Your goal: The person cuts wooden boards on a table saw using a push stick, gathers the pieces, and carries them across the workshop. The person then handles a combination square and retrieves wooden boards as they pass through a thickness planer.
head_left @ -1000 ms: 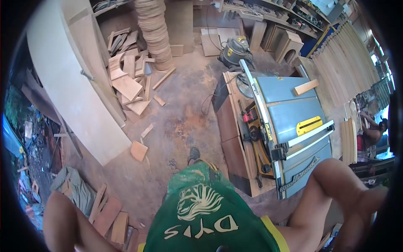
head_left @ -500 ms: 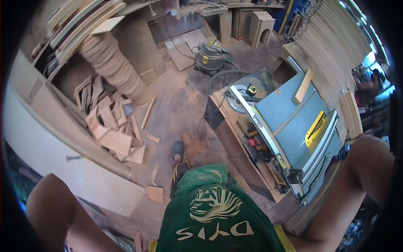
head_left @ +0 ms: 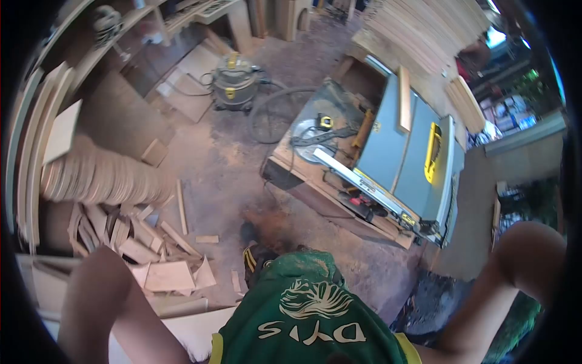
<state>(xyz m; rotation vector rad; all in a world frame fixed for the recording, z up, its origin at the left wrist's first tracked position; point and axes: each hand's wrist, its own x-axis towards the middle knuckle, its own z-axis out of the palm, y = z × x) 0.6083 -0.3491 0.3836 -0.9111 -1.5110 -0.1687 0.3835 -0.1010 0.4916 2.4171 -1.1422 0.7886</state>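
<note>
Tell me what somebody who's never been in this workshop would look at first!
Probably the big blue-grey saw table on the right, because its bright yellow strip stands out and a piece of wood lies on top. Next might come the green shirt at the bottom, with its big pale picture and letters. Over on the left, a huge stack of thin wood pieces rises beside a messy heap of scraps.

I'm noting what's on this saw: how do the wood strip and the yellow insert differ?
The wood strip is plain and pale; the yellow insert is bright with a dark slot. The strip lies raised on the grey-blue saw top, while the insert looks set into it. Both are long and narrow.
</note>
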